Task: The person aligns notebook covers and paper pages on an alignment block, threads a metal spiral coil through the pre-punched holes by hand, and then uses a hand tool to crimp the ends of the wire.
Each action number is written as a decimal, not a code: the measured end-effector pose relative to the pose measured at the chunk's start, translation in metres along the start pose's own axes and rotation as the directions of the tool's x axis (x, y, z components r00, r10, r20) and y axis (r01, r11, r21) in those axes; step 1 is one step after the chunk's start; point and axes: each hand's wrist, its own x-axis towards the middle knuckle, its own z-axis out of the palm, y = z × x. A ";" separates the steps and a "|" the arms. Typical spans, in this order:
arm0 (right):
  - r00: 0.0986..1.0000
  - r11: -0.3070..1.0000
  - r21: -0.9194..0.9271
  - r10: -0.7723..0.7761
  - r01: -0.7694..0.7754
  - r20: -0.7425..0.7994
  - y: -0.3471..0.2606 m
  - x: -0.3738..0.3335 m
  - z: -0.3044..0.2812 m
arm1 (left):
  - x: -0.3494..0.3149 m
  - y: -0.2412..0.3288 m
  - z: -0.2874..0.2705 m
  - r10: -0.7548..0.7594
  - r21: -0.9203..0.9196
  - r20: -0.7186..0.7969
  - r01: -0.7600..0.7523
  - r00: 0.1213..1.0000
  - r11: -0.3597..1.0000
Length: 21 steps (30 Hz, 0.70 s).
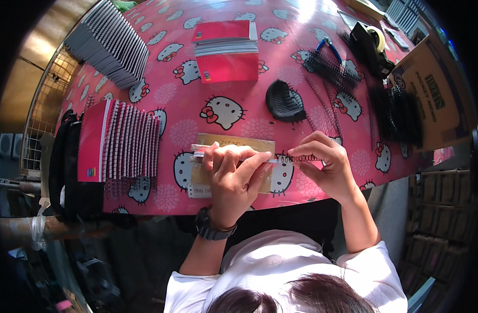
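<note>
My left hand (232, 169), a dark watch on its wrist, is closed around a small notebook (199, 150) held edge-up. Most of the notebook is hidden behind the fingers. A brown cardboard piece (239, 140) lies flat on the table beneath it. Thumb and fingers of my right hand (330, 161) pinch a thin dark spiral binding coil (306, 158). The coil's left end meets the notebook's edge beside my left fingertips; whether it is threaded through the holes is too small to tell.
Pink-covered notebooks (127, 141) stand in a row at left, a taller stack (114, 47) behind. More pink notebooks (228, 68) sit at the back. Right of centre are a black dish (285, 101), loose coils (330, 70), blue-handled pliers (330, 49), a tape dispenser (367, 52) and a carton (432, 91).
</note>
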 end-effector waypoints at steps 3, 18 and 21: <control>0.996 0.990 -0.128 -0.070 0.062 -0.056 0.002 0.004 0.001 | 0.000 0.000 0.002 0.006 -0.004 -0.013 -0.006 1.000 1.000; 0.987 0.999 -0.042 -0.027 0.034 0.161 -0.007 0.009 -0.011 | 0.000 0.003 0.001 0.002 0.007 0.053 -0.002 0.999 1.000; 0.960 0.996 0.061 0.048 -0.067 0.276 0.004 0.005 -0.012 | -0.001 0.005 -0.001 0.016 0.005 0.161 -0.017 0.987 1.000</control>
